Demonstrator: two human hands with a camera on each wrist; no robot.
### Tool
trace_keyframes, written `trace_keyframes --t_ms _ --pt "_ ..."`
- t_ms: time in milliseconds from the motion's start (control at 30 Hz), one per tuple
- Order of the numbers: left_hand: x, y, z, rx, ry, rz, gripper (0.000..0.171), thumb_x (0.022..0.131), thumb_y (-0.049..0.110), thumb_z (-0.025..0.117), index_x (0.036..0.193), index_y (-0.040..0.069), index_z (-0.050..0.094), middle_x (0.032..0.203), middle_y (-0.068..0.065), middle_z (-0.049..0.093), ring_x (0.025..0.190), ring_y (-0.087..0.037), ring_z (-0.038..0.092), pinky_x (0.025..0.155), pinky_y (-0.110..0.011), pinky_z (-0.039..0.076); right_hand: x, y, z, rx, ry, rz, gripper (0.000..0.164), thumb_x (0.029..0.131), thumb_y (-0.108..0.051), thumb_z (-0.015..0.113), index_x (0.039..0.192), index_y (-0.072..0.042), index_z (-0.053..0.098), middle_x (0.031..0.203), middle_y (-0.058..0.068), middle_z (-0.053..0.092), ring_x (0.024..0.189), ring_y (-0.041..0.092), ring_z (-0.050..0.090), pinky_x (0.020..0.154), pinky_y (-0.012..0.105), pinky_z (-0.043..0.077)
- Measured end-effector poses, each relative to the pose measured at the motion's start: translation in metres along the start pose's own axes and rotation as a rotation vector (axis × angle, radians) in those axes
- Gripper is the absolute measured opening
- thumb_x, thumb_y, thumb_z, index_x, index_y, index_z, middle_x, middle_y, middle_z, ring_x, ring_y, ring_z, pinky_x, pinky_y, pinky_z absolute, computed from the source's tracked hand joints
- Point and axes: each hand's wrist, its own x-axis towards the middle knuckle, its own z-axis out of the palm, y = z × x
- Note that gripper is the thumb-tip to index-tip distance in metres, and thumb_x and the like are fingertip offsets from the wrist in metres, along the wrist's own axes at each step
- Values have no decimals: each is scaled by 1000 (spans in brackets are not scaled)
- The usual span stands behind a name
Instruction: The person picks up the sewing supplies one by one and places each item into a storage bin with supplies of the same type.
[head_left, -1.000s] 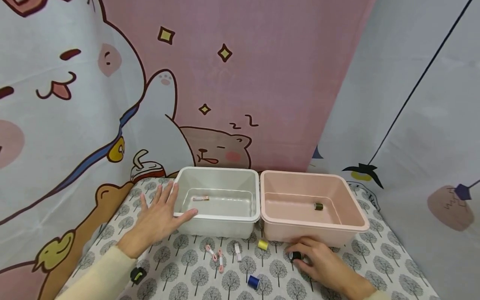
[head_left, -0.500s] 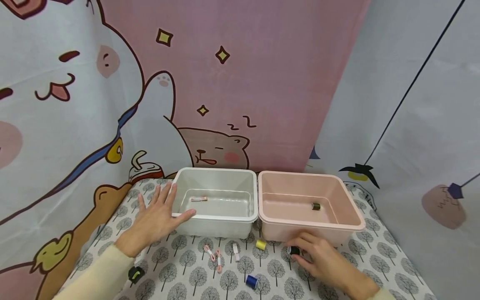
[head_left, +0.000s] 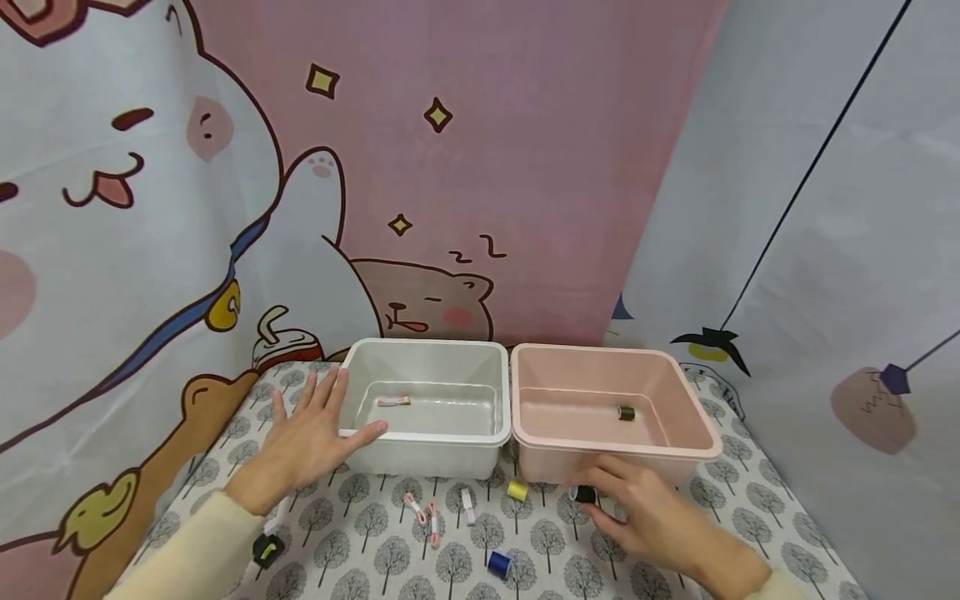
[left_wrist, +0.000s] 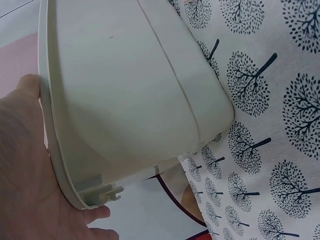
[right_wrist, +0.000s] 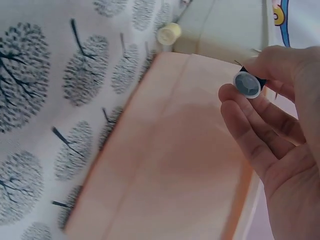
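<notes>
My right hand point(head_left: 645, 512) pinches a black thread spool point(head_left: 582, 494) between thumb and fingertips, close in front of the pink bin point(head_left: 540, 463). In the right wrist view the spool point(right_wrist: 247, 84) shows its pale round end toward the camera. A dark green spool point(head_left: 626, 413) lies inside the pink bin. My left hand point(head_left: 307, 442), fingers spread, rests at the left rim of the white bin point(head_left: 427, 457); the left wrist view shows the palm along that rim. Inside the white bin lies a small pinkish folded bundle point(head_left: 394, 401).
On the tree-print cloth point(head_left: 352, 575) before the bins lie a yellow spool point(head_left: 517, 490), a blue spool point(head_left: 498, 565), two pink bundles of cord or band point(head_left: 434, 527) and a white one point(head_left: 468, 506). A small dark object point(head_left: 267, 550) is beside the left sleeve. Printed curtains hang behind.
My right hand has risen slightly with the black spool, nearer the pink bin's front wall. The left hand stays at the white bin's rim. The head view has shifted slightly.
</notes>
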Motion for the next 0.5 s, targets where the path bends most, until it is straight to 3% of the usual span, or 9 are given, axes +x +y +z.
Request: trace_keyframes --t_ms 133,367,500 --pt "0 -1 2 -8 -3 -1 127 105 95 48 187 5 13 196 -23 11 180 -58 9 132 -95 -10 5 -1 -9 11 3 -17 55 79 -4 100 128 -23 82 124 -8 81 105 4 76 93 15 61" --pt "0 -2 2 -14 -4 4 125 106 92 50 187 4 13 196 -23 9 180 -59 8 132 -94 -11 15 2 -24 66 -13 -42 28 108 -24 87 136 -21 82 126 -7 79 98 -2 71 83 6 57" --pt "0 -3 1 -15 -15 3 127 105 94 48 187 5 12 196 -23 8 180 -59 7 134 -92 -11 23 7 -30 48 19 -85 25 116 -34 75 134 -19 82 124 -6 79 97 1 71 83 8 58"
